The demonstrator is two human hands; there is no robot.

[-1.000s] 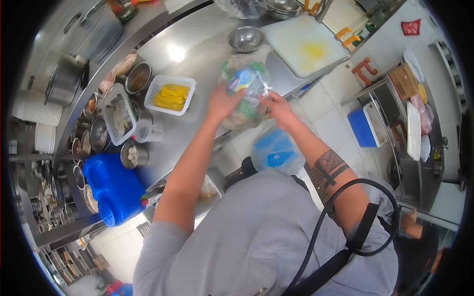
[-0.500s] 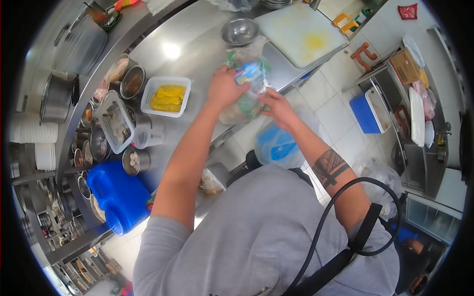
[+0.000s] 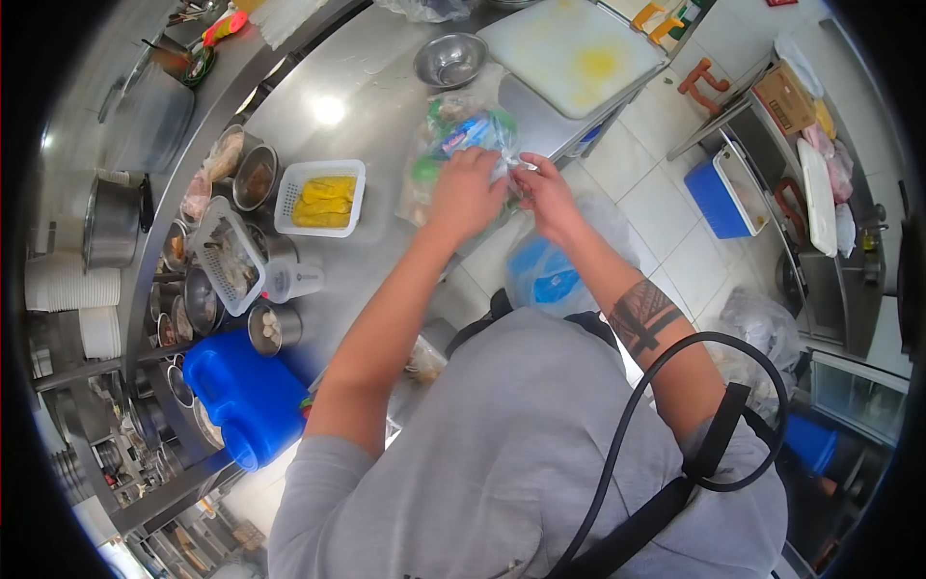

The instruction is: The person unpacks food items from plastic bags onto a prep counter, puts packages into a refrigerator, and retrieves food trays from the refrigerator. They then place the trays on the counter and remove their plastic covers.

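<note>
A clear plastic bag [image 3: 470, 132] with green and blue printing lies near the front edge of the steel counter. Its contents are hard to make out. My left hand [image 3: 468, 193] is closed on the bag's near side, by its gathered end. Beside it, my right hand [image 3: 548, 196] pinches the twisted end of the same bag, and the two hands almost touch. A metal bowl [image 3: 451, 61] stands just beyond the bag. To the left sits a white basket [image 3: 321, 232] holding several yellow pieces.
A white cutting board [image 3: 540, 48] with a yellow stain lies at the far right of the counter [image 3: 367, 106]. Metal pots and a grey basket [image 3: 230, 253] crowd the left side. A blue jug [image 3: 246, 396] stands near my left elbow. A blue cooler [image 3: 717, 198] is at right.
My left hand has shifted right and nearer to me, from the bag's left side to its gathered end. The bag lies flatter on the counter now. My right hand still grips its end.
</note>
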